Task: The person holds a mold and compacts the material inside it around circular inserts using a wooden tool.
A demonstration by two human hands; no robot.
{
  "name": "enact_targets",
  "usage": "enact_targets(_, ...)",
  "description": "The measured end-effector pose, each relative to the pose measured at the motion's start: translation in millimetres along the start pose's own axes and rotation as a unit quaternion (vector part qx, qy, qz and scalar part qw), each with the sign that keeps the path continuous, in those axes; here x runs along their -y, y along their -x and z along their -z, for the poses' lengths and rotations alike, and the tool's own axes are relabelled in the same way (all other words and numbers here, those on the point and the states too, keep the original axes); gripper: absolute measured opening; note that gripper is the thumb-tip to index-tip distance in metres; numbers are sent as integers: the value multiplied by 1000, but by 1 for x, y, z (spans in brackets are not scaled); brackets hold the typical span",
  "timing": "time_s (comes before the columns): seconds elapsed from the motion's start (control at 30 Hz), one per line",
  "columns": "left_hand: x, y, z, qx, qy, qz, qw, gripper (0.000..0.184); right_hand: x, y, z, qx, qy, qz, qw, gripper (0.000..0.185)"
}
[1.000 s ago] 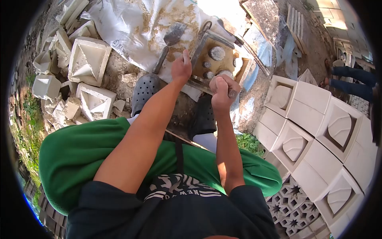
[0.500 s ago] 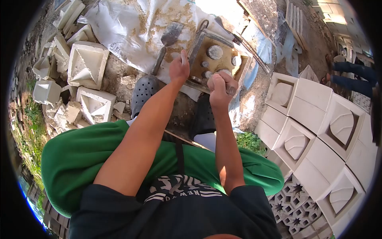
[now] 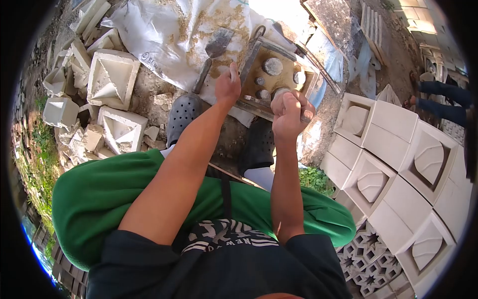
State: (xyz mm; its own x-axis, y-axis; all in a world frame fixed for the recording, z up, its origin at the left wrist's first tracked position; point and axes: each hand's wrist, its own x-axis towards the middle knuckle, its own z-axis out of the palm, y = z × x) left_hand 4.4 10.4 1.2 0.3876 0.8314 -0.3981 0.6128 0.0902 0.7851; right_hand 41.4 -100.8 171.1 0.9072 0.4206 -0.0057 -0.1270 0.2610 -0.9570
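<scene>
A square mould with a dark frame lies on the ground ahead, with several grey round plugs standing in its sandy-brown inside. My left hand is at the frame's near-left side, closed about the edge, with its thumb pointing up; most of its fingers are hidden. Over the mould's near-right corner, my right hand makes a fist around a thick, short rod. The rod's blunt rounded end sticks out on the right; the fist hides the rest. A trowel lies left of the mould, its handle towards me.
A stained white sheet spreads under the trowel. Broken pale cast blocks pile up on the left. Patterned pale blocks stand in rows on the right. My grey clogs are close to the mould. Another person's legs show far right.
My right fist has moved right and slightly towards me with the rod. My left hand stays at the mould's edge. The whole view has shifted a little.
</scene>
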Motion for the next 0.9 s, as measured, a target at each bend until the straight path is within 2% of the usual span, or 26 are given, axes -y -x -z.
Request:
enact_targets(0.07, 0, 1, -4, 3, 3, -18, 1000, 67, -25, -2, -1, 58, 155, 7, 986, 33)
enact_targets(0.17, 4, 2, -2, 3, 12, -4, 1000, 65, -13, -4, 2, 56, 155, -8, 986, 32)
enact_targets(0.23, -3, 2, 1, 2, -22, 7, 1000, 63, -1, -3, 0, 8, -35, -6, 999, 32)
enact_targets(0.37, -3, 1, 1, 6, 6, -25, 1000, 64, -20, -5, 1, 27, 82, -2, 996, 36)
enact_targets(0.47, -6, 3, 4, 5, -5, 0, 1000, 64, 1, -6, -3, -15, 35, 5, 999, 35)
enact_targets(0.53, -7, 6, 3, -2, 1, 1, 1000, 64, -7, -2, 1, -8, -4, 14, 1000, 31)
enact_targets(0.6, -3, 4, 2, 8, 4, -2, 1000, 65, -23, -5, -2, -4, 144, -18, 989, 31)
enact_targets(0.67, -2, 0, 0, 10, 11, -5, 1000, 65, -15, -12, 0, 16, 111, -9, 994, 32)
enact_targets(0.77, -2, 0, 1, 10, 4, 12, 1000, 65, -2, -4, -5, -34, -29, 21, 999, 32)
enact_targets(0.9, -1, 3, 0, 10, 2, -7, 1000, 66, -13, -13, -14, -30, 56, -20, 998, 32)
